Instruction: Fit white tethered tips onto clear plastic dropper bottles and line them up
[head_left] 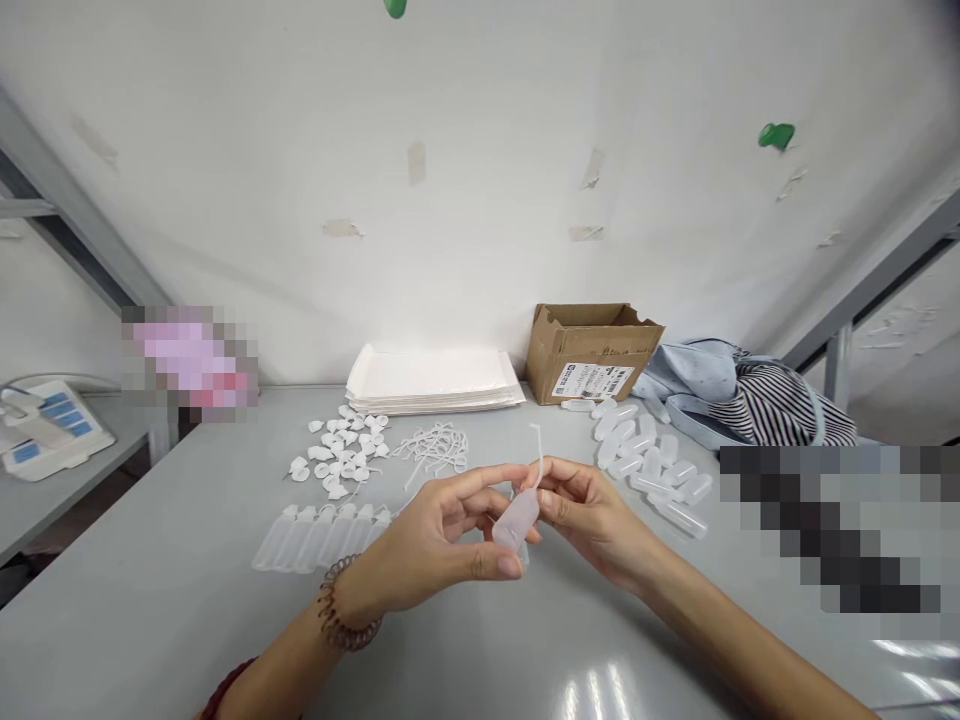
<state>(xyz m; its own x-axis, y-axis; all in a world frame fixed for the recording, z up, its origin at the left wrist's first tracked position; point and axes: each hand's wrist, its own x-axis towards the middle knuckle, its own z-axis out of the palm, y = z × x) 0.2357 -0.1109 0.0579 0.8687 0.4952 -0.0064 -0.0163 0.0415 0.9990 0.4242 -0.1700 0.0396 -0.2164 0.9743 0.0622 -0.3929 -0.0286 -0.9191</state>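
Note:
A small translucent plastic bottle (516,522) is tilted in front of me, above the table. My left hand (439,540) grips its body between thumb and fingers. At the bottle's upper end, my right hand (589,515) pinches around the neck and a thin white tube (539,455) that sticks up with a bent tip. The fingers hide how far the tube goes into the neck. Beside my left hand lies a row of several similar bottles with white tops (315,540). Loose bottles without caps (652,460) are scattered beyond my right hand.
White caps (349,450) and a pile of bent white tubes (435,447) lie at the back left of the grey table (187,610). Behind them are stacked white sheets (435,378), a cardboard box (589,355) and a striped cloth bag (780,405) against the wall.

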